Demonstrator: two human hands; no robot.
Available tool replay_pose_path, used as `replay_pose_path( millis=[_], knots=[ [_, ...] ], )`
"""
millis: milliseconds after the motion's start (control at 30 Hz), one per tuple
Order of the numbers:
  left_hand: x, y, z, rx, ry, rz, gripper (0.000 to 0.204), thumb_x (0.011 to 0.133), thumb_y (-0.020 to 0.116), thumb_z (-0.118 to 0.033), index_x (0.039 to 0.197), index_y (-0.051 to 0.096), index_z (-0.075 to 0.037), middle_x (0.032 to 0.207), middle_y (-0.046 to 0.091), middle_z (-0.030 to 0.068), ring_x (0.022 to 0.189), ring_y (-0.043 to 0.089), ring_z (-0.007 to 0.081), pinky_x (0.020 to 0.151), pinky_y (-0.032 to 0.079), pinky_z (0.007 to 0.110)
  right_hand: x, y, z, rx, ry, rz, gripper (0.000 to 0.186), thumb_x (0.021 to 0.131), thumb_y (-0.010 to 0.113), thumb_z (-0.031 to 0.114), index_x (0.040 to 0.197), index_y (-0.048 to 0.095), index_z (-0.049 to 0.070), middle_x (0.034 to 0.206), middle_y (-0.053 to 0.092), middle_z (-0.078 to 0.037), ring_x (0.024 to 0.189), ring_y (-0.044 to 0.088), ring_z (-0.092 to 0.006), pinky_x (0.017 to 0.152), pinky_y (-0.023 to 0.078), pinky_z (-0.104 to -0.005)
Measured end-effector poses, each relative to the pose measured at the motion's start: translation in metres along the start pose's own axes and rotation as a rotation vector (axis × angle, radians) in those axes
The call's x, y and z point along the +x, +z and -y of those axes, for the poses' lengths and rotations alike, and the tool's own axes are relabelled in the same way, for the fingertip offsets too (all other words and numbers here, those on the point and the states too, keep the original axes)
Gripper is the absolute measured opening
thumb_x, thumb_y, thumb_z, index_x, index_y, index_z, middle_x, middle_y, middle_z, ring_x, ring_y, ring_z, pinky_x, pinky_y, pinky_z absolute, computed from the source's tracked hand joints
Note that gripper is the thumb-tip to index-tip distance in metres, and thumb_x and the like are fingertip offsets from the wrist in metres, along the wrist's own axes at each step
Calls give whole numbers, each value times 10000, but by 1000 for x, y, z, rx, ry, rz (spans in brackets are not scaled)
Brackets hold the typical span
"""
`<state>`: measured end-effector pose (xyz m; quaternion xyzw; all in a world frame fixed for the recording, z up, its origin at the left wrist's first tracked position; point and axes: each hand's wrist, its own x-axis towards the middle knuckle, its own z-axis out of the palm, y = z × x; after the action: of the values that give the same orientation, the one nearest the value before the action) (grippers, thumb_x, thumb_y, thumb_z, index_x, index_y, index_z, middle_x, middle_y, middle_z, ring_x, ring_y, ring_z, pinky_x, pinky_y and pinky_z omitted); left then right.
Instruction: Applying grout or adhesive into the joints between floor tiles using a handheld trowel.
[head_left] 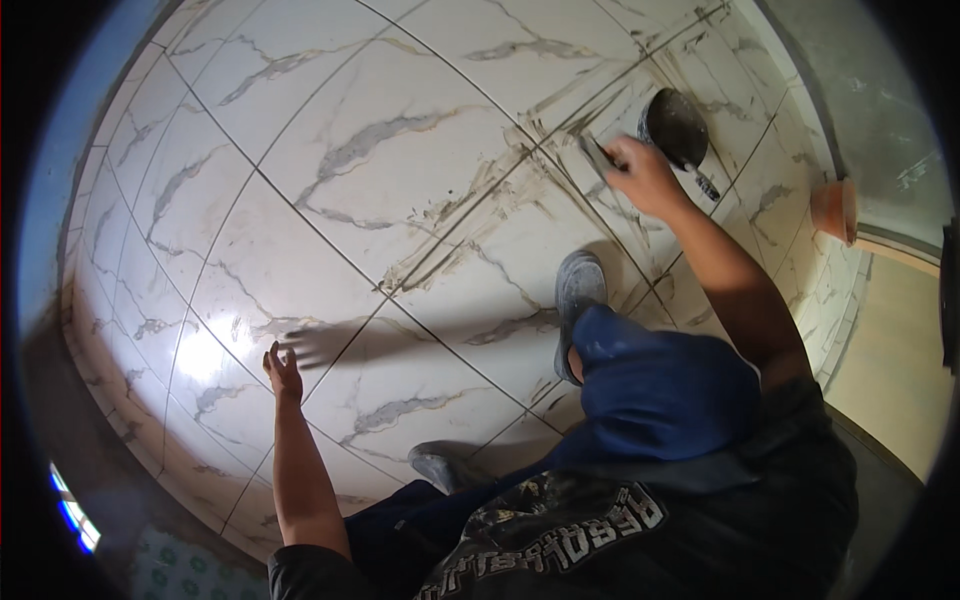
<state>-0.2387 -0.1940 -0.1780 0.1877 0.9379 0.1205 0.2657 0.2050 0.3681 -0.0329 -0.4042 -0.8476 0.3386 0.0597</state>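
My right hand (645, 178) grips a dark flat scraper (596, 155) just above grey grout smears on the white marble-patterned tiles (410, 170), along joints at the upper middle and right. Beside that hand is a black bucket (678, 122), its contents dark and hard to make out, with a tool handle (704, 182) at its lower edge. My left hand (283, 368) hangs at the lower left over the tiles, fingers apart and holding nothing, casting a shadow to its right.
My shoe (580, 285) is planted below the smeared joints, the other lower down. An orange container (833, 210) stands at the right edge, by a grey raised surface (860, 120). A curved-looking tiled border (120, 425) runs along the left, with darker floor beyond.
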Motion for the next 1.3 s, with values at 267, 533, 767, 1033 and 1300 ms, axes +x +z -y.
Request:
replay_pose_path(
  millis=[267,533,767,1033,1300],
  knots=[
    [-71,-21,-33,-126,-111,133,416,943,546,-244,1271,530,12,1250,574,195,1177,539,300,982,434,379,85,52,-50,119,48,-79,254,716,686,113,961,640,66,865,647,-162,810,636,-337,715,500,-400],
    [-85,-10,-226,-123,-183,477,415,937,539,-231,1269,533,17,1236,596,157,1138,571,250,975,436,368,-37,26,-56,563,362,110,300,729,677,143,986,622,-2,896,656,-165,818,660,-292,739,503,-356],
    [-17,-65,-480,78,215,463,370,945,515,-179,1278,533,-19,1174,621,117,948,581,156,855,461,303,-127,25,-131,497,644,54,326,715,668,160,998,635,2,927,675,-174,835,669,-295,759,520,-375],
    [19,-87,-648,-153,365,422,460,938,504,-299,1315,497,-36,1284,562,108,1141,554,225,903,438,344,-178,7,-159,598,855,-67,312,734,675,112,1023,621,6,915,689,-167,820,688,-265,756,533,-371],
    [9,25,-748,-176,441,842,423,928,525,-250,1300,513,-49,1258,572,86,1079,567,190,883,449,345,-204,-2,-197,635,945,-288,332,721,679,88,1038,620,8,900,696,-163,847,690,-262,767,530,-346]
  ],
)
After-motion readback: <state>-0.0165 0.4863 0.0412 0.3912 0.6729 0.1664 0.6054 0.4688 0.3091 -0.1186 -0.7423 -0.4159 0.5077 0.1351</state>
